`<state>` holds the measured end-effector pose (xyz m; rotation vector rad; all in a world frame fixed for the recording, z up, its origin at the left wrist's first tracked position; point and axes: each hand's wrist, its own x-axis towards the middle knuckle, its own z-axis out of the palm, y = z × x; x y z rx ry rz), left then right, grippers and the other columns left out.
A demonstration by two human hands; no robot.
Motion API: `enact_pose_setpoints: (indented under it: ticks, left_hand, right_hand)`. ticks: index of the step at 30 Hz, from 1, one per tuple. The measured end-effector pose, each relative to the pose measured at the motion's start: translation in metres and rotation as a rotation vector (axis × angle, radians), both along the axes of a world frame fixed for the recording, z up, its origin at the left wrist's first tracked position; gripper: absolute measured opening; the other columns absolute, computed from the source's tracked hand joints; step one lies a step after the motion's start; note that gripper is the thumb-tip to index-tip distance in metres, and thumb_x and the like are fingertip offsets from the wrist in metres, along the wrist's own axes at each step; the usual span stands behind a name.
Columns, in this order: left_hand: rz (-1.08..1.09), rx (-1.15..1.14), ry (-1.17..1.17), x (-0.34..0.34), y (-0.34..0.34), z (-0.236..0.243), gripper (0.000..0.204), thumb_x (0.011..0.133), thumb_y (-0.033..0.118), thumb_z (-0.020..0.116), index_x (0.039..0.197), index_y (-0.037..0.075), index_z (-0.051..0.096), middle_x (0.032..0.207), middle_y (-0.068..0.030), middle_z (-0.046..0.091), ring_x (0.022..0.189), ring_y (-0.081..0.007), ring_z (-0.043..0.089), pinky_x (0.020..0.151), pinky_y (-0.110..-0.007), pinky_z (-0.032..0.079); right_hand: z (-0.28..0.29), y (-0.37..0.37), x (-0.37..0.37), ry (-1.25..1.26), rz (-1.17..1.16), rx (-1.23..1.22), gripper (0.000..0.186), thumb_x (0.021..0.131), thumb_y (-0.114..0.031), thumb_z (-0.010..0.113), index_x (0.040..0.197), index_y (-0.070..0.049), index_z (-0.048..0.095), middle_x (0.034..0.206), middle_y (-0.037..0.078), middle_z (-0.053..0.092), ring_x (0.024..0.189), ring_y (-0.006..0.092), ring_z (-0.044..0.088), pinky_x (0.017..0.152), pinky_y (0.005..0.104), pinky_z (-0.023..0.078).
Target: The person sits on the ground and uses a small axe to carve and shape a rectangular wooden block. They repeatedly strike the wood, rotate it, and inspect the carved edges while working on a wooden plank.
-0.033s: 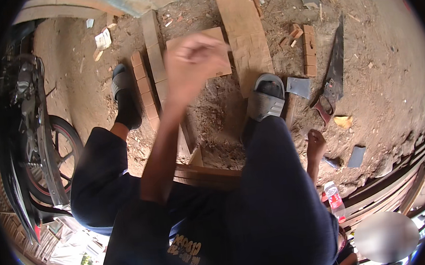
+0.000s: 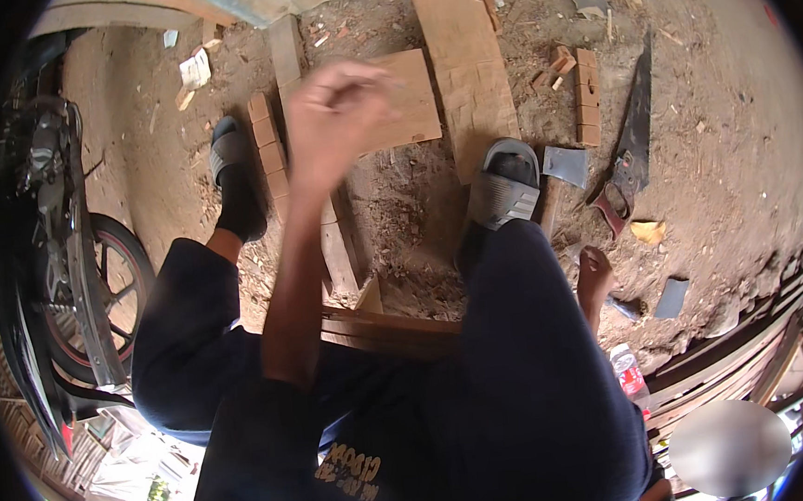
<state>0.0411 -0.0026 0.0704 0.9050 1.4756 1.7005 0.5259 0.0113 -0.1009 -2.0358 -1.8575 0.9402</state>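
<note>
Beyond our blurred, curled left hand (image 2: 336,111), the board (image 2: 412,101) lies flat beside the cardboard (image 2: 465,60), presumably for stability, while our right hand (image 2: 595,272) curls outside the knee (image 2: 521,251); whether either grips anything, we cannot tell

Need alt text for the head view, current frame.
A motion-blurred left hand is raised in front of a flat brown panel on a dirt floor. Beyond the right knee, another curled hand appears near a saw and hatchet.

Dirt floor (image 2: 703,173) bearing board (image 2: 416,105), saw (image 2: 635,132), hatchet (image 2: 565,166)
</note>
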Motion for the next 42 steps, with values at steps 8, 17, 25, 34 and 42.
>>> enact_pose_setpoints:
  ticks: [8, 17, 25, 34, 42]
  left_hand:
    - [0.061, -0.377, 0.351, -0.082, -0.050, -0.025, 0.008, 0.085, 0.004, 0.074, 0.094, 0.003, 0.075, 0.087, -0.0043, 0.075, 0.078, -0.0078, 0.068, 0.075, -0.023, 0.055]
    - [-0.088, -0.467, 0.475, -0.103, -0.058, -0.031, 0.020, 0.084, 0.021, 0.075, 0.091, 0.002, 0.074, 0.087, -0.0158, 0.072, 0.077, -0.0249, 0.069, 0.070, -0.035, 0.053]
    - [-0.069, -0.365, 0.592, -0.109, -0.059, -0.051, 0.023, 0.079, 0.019, 0.077, 0.092, 0.000, 0.075, 0.089, -0.0192, 0.073, 0.081, -0.0299, 0.072, 0.075, -0.037, 0.055]
    - [-0.113, -0.356, 0.551, -0.113, -0.056, -0.048, 0.024, 0.079, 0.019, 0.078, 0.091, -0.001, 0.076, 0.088, -0.0190, 0.074, 0.080, -0.0284, 0.073, 0.075, -0.036, 0.056]
    - [-0.142, -0.298, 0.673, -0.117, -0.050, -0.055, 0.022, 0.077, 0.019, 0.078, 0.090, 0.001, 0.077, 0.087, -0.0182, 0.074, 0.078, -0.0276, 0.073, 0.075, -0.036, 0.057]
  right_hand:
    - [0.005, 0.006, -0.070, -0.413, 0.222, 0.777, 0.030, 0.089, -0.018, 0.070, 0.106, -0.003, 0.051, 0.071, 0.008, 0.054, 0.072, 0.0266, 0.059, 0.069, 0.0403, 0.051]
    - [-0.020, 0.022, -0.121, -0.231, 0.186, -0.101, 0.027, 0.091, -0.020, 0.068, 0.104, -0.003, 0.051, 0.069, 0.007, 0.052, 0.067, 0.0233, 0.056, 0.065, 0.0376, 0.048]
    - [-0.008, 0.042, -0.118, -0.111, 0.032, -0.285, 0.026, 0.093, -0.022, 0.067, 0.103, -0.004, 0.051, 0.069, 0.005, 0.051, 0.064, 0.0203, 0.053, 0.061, 0.0353, 0.045]
    - [0.006, 0.057, -0.119, 0.011, -0.083, -0.382, 0.025, 0.095, -0.025, 0.065, 0.101, -0.005, 0.052, 0.067, 0.004, 0.050, 0.059, 0.0169, 0.050, 0.057, 0.0326, 0.042]
    - [0.023, 0.064, -0.132, 0.076, -0.107, -0.417, 0.024, 0.097, -0.027, 0.064, 0.100, -0.005, 0.052, 0.066, 0.003, 0.049, 0.056, 0.0139, 0.047, 0.053, 0.0302, 0.039]
